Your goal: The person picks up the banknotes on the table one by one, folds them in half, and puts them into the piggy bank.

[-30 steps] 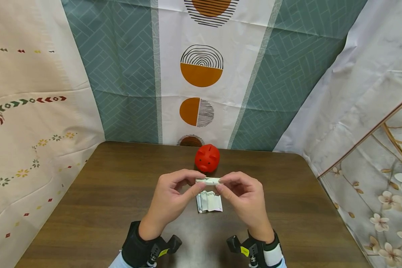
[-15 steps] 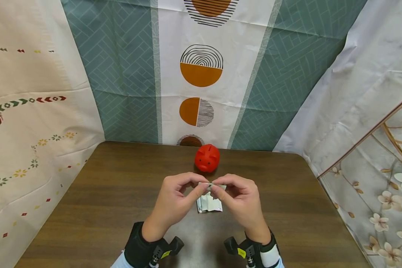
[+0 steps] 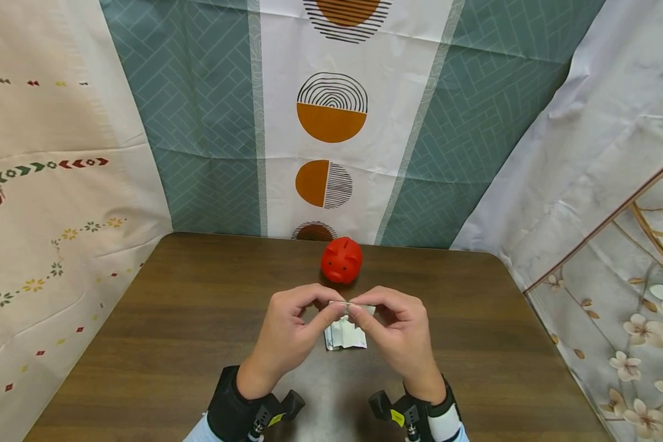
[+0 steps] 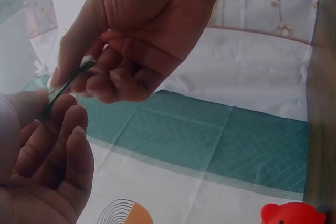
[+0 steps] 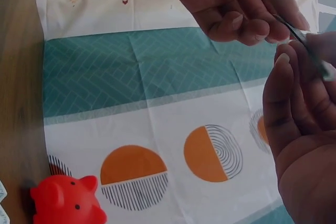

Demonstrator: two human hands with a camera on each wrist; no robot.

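Above the middle of the table, my left hand [image 3: 287,331] and right hand [image 3: 400,331] pinch a small folded banknote [image 3: 368,308] between thumbs and fingertips, their tips nearly meeting. Both wrist views show this banknote [image 4: 67,83] edge-on as a thin, dark strip, much of it covered by fingers. Below the hands, a pale, creased banknote [image 3: 345,336] lies on the table, its far end partly hidden; whether it is one note or a stack I cannot tell. Just beyond the fingers stands a red piggy bank [image 3: 341,260] with a slot on top.
The brown wooden table [image 3: 199,294] ends at a hanging teal and white cloth [image 3: 215,153] behind the piggy bank. Patterned cream fabric [image 3: 61,258] hangs on the left, and floral white fabric [image 3: 602,294] on the right.
Both hands have come closer together along the held banknote, and its right end now sticks out past the right fingertips. The piggy bank and the banknote on the table stay put.
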